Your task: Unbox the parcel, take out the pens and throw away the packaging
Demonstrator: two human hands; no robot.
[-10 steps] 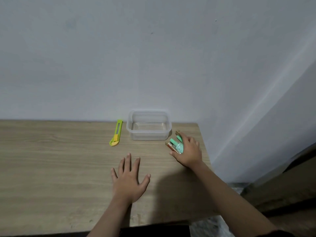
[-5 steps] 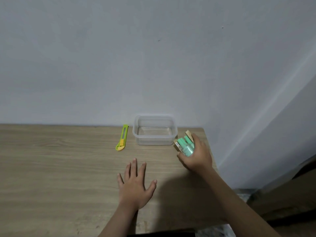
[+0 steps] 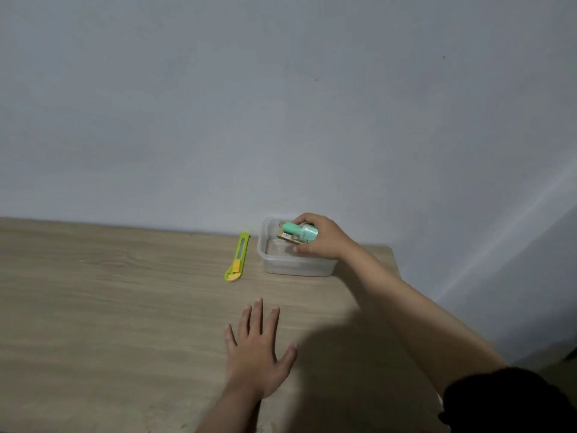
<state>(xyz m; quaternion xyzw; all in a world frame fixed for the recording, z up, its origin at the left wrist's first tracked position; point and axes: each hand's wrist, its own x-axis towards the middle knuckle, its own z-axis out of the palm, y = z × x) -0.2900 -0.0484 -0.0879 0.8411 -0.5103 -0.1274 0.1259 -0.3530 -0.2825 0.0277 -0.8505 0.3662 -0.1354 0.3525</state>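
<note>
Right hand (image 3: 324,237): I hold the pens (image 3: 300,232), fingers curled around them, above the box (image 3: 296,267).
Pens: mint green, pressed against a brown card piece; it seems to be packaging, but the view is too small to be sure.
Left hand (image 3: 256,348): flat on the desk (image 3: 109,307), fingers spread, holding nothing.
Box: clear plastic, at the far right of the desk, near the wall.
Cutter (image 3: 238,257): yellow-green, lies just left of the box, not touched.
Risk: if I let go now, the card may drop into the box together with the pens, so packaging is not thrown away.
Risk: my wrist is over the box rim; a careless pull could push the light box toward the desk edge.
</note>
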